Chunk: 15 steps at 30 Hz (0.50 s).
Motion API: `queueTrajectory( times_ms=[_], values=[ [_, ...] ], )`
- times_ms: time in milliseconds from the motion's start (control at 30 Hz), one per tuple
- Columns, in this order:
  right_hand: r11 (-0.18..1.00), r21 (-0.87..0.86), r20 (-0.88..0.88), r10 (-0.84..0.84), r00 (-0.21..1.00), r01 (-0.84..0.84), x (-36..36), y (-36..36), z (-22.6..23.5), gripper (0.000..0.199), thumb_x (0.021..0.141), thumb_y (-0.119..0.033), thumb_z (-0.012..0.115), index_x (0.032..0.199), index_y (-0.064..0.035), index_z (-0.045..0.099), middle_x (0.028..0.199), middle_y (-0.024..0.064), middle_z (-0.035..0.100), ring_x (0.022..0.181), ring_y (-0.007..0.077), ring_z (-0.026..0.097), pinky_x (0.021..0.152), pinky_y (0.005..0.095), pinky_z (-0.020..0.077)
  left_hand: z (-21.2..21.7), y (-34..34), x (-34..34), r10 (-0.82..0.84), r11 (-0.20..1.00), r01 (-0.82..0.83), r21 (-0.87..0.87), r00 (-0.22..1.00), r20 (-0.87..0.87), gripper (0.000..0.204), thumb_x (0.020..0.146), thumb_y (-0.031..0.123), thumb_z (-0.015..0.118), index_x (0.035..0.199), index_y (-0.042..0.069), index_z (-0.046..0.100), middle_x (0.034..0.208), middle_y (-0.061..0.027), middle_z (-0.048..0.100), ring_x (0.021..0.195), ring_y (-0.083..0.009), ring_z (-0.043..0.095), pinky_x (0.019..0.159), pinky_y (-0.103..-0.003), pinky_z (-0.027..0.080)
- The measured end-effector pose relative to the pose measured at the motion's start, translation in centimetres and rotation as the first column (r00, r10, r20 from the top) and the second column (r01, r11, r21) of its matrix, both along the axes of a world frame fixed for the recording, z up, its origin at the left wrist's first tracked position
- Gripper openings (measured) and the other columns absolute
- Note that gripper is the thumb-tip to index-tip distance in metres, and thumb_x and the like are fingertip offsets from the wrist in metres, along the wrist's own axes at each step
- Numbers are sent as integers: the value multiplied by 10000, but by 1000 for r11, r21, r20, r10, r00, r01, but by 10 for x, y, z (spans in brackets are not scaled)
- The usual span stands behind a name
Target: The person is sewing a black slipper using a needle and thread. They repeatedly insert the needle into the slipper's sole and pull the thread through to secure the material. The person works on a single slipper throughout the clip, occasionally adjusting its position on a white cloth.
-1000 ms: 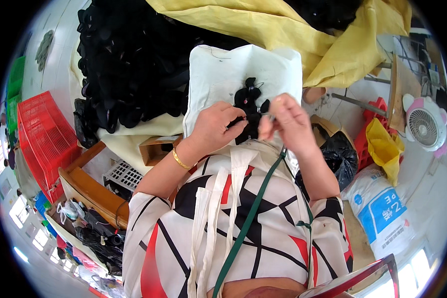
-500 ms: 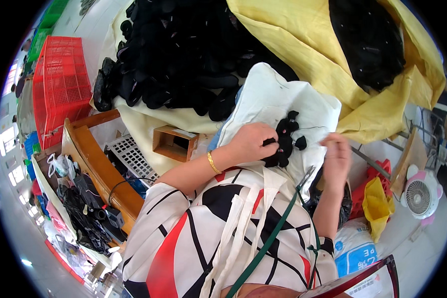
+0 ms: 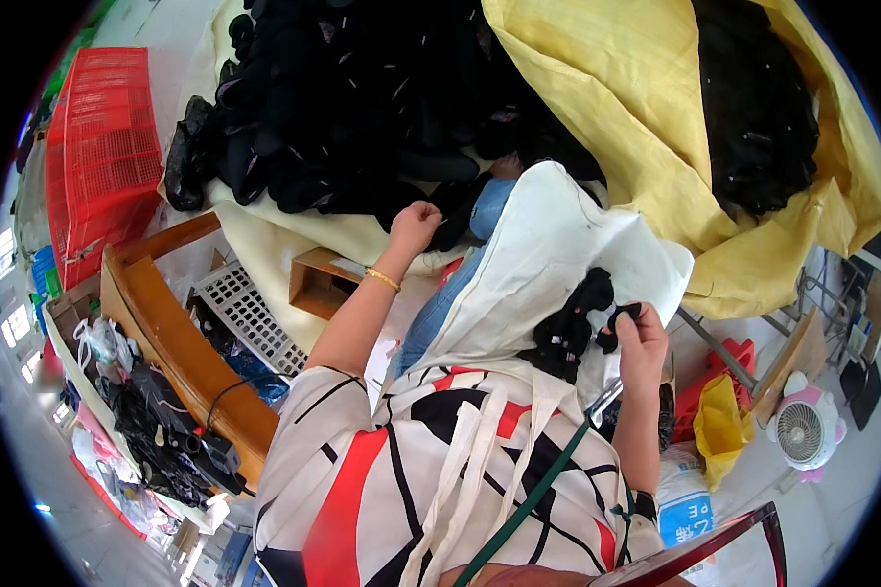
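Since half a second ago, the left hand (image 3: pixel 413 223) has been moved off the white cloth (image 3: pixel 548 264) to the black pile (image 3: pixel 362 108), fist clenched. A small black piece (image 3: pixel 625 315) is pinched by the right hand (image 3: pixel 642 342), over the cloth.

A small black piece (image 3: pixel 625 315) is pinched in the right hand (image 3: pixel 642 344), just above a little bunch of black pieces (image 3: pixel 570 328) that lies on a white cloth (image 3: pixel 548 254) spread over the lap. The left hand (image 3: pixel 413 225) is closed in a fist and touches the edge of a big heap of black pieces (image 3: pixel 362 108) lying on a pale sheet
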State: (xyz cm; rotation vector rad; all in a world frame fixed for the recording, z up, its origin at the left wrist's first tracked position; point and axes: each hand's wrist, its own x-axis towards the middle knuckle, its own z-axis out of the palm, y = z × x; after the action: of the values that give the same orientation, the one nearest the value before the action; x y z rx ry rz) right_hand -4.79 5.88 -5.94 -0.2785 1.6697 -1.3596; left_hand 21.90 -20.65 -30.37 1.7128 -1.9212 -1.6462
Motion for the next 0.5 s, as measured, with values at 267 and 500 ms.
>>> queueTrajectory(
  times_ms=[267,500],
  values=[
    [993,122,21,7,1000,-9,4,-9,-3,145,960,-123,686,1044,-40,603,895,-5,647,803,68,611,760,223,503,-93,4,-31,-308,939,340,-42,892,332,423,783,250,783,1115,15,669,1084,-218,705,1052,-374,668,904,-445,541],
    [996,76,32,-48,998,46,3,-7,7,90,964,-69,667,1034,-38,620,906,-40,644,792,21,556,700,181,442,-76,-24,-26,-240,961,205,184,951,197,371,610,196,731,918,-9,708,922,-211,721,897,-351,701,814,-403,548]
  ],
)
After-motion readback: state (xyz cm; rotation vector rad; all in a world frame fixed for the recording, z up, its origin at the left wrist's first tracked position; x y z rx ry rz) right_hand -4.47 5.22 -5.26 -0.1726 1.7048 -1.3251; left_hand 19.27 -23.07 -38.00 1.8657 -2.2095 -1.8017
